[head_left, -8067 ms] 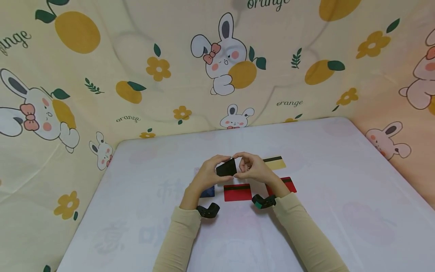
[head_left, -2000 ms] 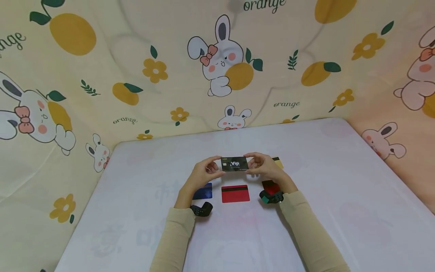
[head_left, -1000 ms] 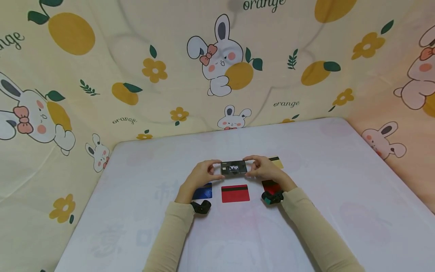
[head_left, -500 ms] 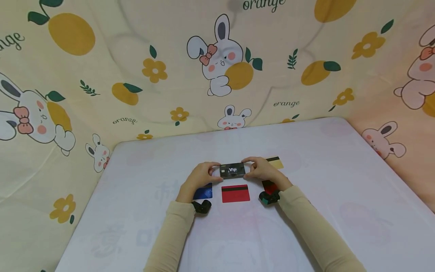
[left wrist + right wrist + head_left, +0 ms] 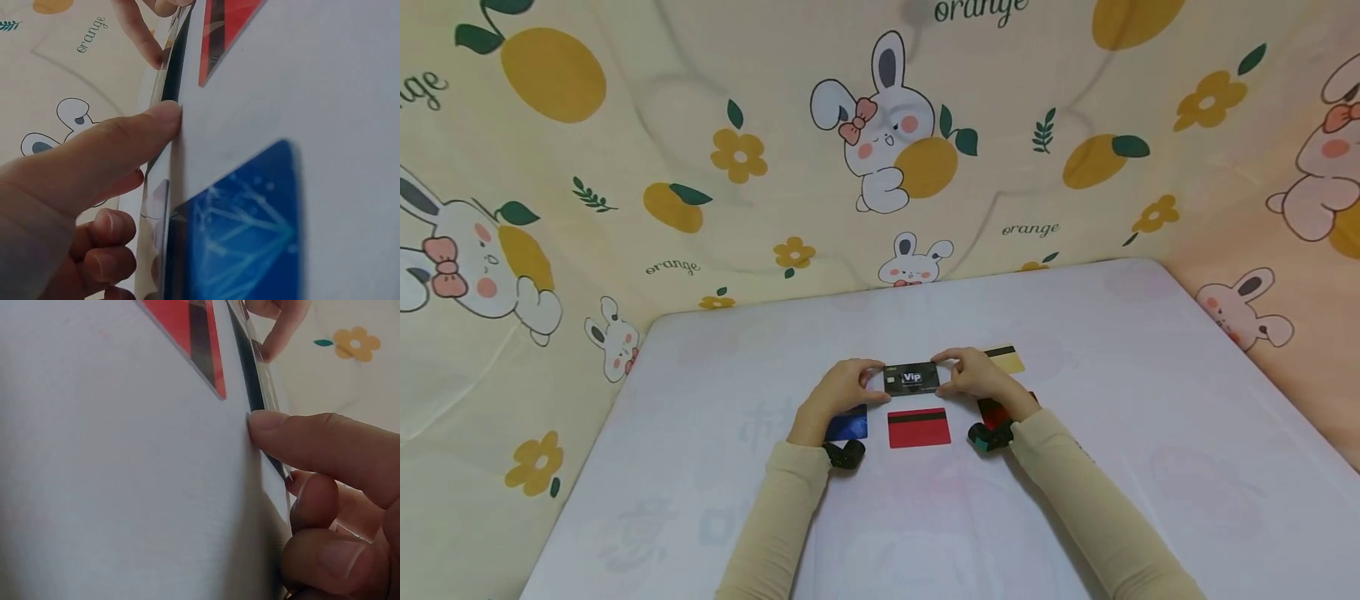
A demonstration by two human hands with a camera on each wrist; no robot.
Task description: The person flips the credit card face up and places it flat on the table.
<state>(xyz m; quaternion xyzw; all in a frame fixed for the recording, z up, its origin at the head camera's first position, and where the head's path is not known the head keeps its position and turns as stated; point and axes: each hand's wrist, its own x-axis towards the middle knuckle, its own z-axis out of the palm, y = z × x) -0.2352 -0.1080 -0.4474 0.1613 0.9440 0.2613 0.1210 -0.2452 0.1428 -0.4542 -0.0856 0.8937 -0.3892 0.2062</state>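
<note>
A rabbit-and-orange backdrop point(image 5: 1037, 75) hangs behind a white table point(image 5: 910, 517), where a person's left hand point(image 5: 841, 388) and right hand point(image 5: 982, 375) pinch opposite ends of a black "Vip" card point(image 5: 912, 379); whether it touches the surface, one cannot tell. A red card point(image 5: 919, 428) lies just nearer the person, flanked by a blue card point(image 5: 847, 425) and a second red card point(image 5: 994, 413), both partly hidden; a gold card point(image 5: 1006, 359) peeks out beyond the right hand.

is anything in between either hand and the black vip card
Nothing visible is: the left hand and the right hand pinch the black vip card at opposite ends. The nearest red card lies apart from it, on the person's side.
</note>
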